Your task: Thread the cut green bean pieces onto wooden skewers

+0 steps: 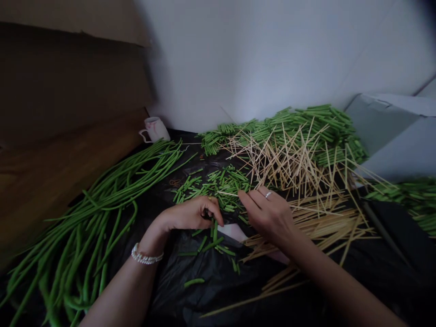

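My left hand, with a beaded bracelet at the wrist, is closed on a short cut piece of green bean that hangs below the fingertips. My right hand, wearing a ring, pinches a thin wooden skewer whose end points left, above the left fingers. The skewer and the bean piece are apart. Loose cut bean pieces lie just beyond both hands, and a few more are scattered below the left one. Beside and under the right forearm lies a pile of bare skewers.
Long uncut beans cover the left side of the black plastic sheet. At the back, skewers stick out of a heap of lined-up bean pieces. A mug stands by the wall; a pale box is at right.
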{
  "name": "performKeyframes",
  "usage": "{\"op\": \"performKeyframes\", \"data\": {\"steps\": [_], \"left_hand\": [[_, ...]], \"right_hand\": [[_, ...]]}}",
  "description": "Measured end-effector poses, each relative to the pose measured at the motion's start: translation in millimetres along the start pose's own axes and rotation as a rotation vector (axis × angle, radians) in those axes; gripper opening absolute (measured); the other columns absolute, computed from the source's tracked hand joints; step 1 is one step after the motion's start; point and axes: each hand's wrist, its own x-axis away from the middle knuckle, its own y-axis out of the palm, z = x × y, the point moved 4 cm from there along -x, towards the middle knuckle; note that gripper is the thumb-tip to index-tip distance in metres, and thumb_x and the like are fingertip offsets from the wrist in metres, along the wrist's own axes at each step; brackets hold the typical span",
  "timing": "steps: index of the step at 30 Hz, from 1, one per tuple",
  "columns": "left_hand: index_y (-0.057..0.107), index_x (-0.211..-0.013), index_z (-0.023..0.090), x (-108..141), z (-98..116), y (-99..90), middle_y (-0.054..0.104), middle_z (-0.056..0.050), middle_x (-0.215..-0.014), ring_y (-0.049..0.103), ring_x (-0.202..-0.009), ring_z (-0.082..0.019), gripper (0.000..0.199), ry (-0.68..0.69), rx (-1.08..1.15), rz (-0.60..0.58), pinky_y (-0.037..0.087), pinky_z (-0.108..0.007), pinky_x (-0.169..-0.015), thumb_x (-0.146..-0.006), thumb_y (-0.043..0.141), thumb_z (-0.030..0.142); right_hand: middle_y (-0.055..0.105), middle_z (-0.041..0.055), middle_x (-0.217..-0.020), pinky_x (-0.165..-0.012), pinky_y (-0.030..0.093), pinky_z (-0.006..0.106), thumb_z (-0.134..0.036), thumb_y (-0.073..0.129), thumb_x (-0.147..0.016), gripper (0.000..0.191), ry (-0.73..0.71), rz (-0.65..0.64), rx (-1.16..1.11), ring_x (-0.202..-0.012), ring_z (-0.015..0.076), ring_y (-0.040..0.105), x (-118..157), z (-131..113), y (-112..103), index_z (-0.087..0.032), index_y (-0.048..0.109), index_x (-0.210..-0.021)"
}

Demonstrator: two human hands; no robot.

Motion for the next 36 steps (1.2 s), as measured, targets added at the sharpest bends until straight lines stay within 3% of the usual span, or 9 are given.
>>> {"op": "performKeyframes", "data": {"steps": [5, 16, 20, 25, 27, 31, 36], "left_hand": [[0.075, -0.087, 0.023, -1.8, 7.0, 8.1, 0.058, -0.002, -0.091, 0.054, -0.09, -0.017, 0.035, -0.012, -0.204, -0.021, 0.039, -0.029, -0.088, -0.062, 0.062, 0.001], [0.07, -0.078, 0.02, -4.9, 5.5, 9.9, 0.061, -0.002, -0.087, 0.054, -0.088, -0.017, 0.008, -0.015, -0.263, 0.091, 0.039, -0.029, -0.085, -0.075, 0.065, 0.015], [0.067, -0.082, 0.018, -5.7, -2.1, -0.6, 0.064, 0.0, -0.076, 0.056, -0.072, -0.013, 0.006, -0.089, -0.034, 0.237, 0.042, -0.026, -0.072, -0.081, 0.062, 0.021], [0.07, -0.092, 0.015, -6.8, -17.9, -12.8, 0.069, -0.003, -0.084, 0.061, -0.077, -0.014, 0.021, -0.166, 0.458, 0.628, 0.046, -0.025, -0.074, -0.075, 0.073, 0.027], [0.072, -0.091, 0.014, -7.9, -25.9, -10.8, 0.07, -0.003, -0.081, 0.061, -0.072, -0.012, 0.025, -0.201, 0.712, 0.735, 0.047, -0.023, -0.07, -0.07, 0.078, 0.028], [0.073, -0.089, 0.013, -13.5, -32.4, -0.1, 0.071, -0.005, -0.08, 0.063, -0.07, -0.01, 0.028, -0.213, 1.157, 0.726, 0.049, -0.018, -0.064, -0.065, 0.083, 0.023], [0.074, -0.088, 0.011, -17.6, -30.6, 7.5, 0.07, -0.006, -0.079, 0.062, -0.066, -0.009, 0.02, -0.22, 1.326, 0.643, 0.052, -0.017, -0.061, -0.07, 0.08, 0.016]], "right_hand": [[0.061, 0.0064, -0.08, -0.071, 0.039, 0.032, -0.012, 0.049, -0.088, 0.029, 0.066, -0.031, 0.0, -0.081, 0.0209, 0.048, 10.9, 12.3, 5.4, -0.009, 0.064, -0.112], [0.062, 0.0067, -0.08, -0.076, 0.041, 0.031, -0.009, 0.045, -0.089, 0.03, 0.176, -0.022, -0.031, -0.081, 0.02, 0.05, 11.5, 21.2, 7.2, -0.008, 0.064, -0.112], [0.064, 0.0057, -0.08, -0.07, 0.04, 0.03, -0.009, 0.046, -0.088, 0.029, 0.185, 0.017, -0.023, -0.078, 0.0186, 0.052, 11.5, 21.9, 4.3, -0.009, 0.064, -0.111], [0.062, 0.0012, -0.074, -0.058, 0.035, 0.028, -0.008, 0.044, -0.089, 0.032, 0.199, 0.022, -0.034, -0.061, 0.0132, 0.051, 13.4, 16.6, 2.9, -0.012, 0.063, -0.114], [0.063, 0.0007, -0.075, -0.057, 0.034, 0.028, -0.008, 0.044, -0.088, 0.034, 0.185, -0.012, -0.042, -0.059, 0.0128, 0.05, 14.1, 11.9, 3.8, -0.013, 0.062, -0.116], [0.062, 0.0, -0.074, -0.054, 0.033, 0.029, -0.007, 0.044, -0.088, 0.034, 0.164, -0.044, -0.06, -0.058, 0.0128, 0.05, 15.3, 3.6, 4.6, -0.014, 0.062, -0.116], [0.062, 0.0015, -0.075, -0.053, 0.033, 0.029, -0.005, 0.042, -0.086, 0.037, 0.162, -0.06, -0.073, -0.057, 0.0135, 0.051, 15.1, -0.4, 3.8, -0.012, 0.063, -0.115]]}}
